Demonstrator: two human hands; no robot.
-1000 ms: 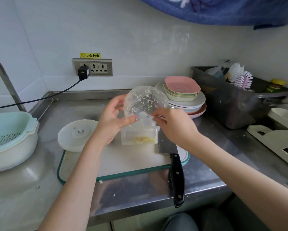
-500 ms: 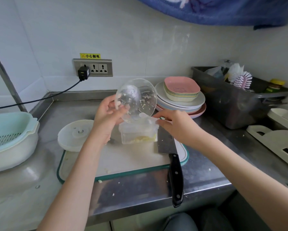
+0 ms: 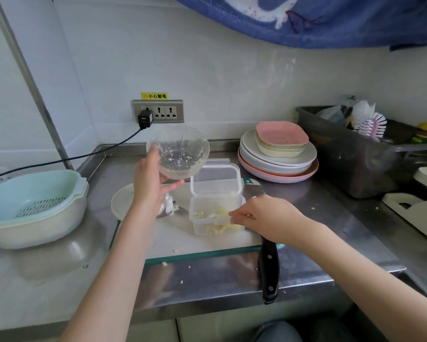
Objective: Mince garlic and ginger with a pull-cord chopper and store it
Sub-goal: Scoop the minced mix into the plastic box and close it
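Note:
My left hand (image 3: 150,185) grips the clear chopper bowl (image 3: 180,151), lifted and tilted above the board, with minced bits stuck to its inside. A small clear storage box (image 3: 207,230) stands on the cutting board (image 3: 178,239) with yellowish mince in it and its hinged lid (image 3: 216,178) open at the back. My right hand (image 3: 269,218) pinches a small white utensil (image 3: 213,216) that reaches into the box. The chopper's white lid (image 3: 122,203) lies left of the board, partly behind my left arm. The blade piece (image 3: 168,206) lies beside it.
A cleaver with a black handle (image 3: 269,272) lies along the board's right edge, its handle past the counter front. A colander basin (image 3: 32,208) stands at left, stacked plates (image 3: 279,156) and a grey bin (image 3: 355,154) at right. A power cord (image 3: 71,156) runs from the wall socket.
The chopper bowl has moved up and left, away from the storage box. My right hand has dropped from the bowl down to the box with the white utensil.

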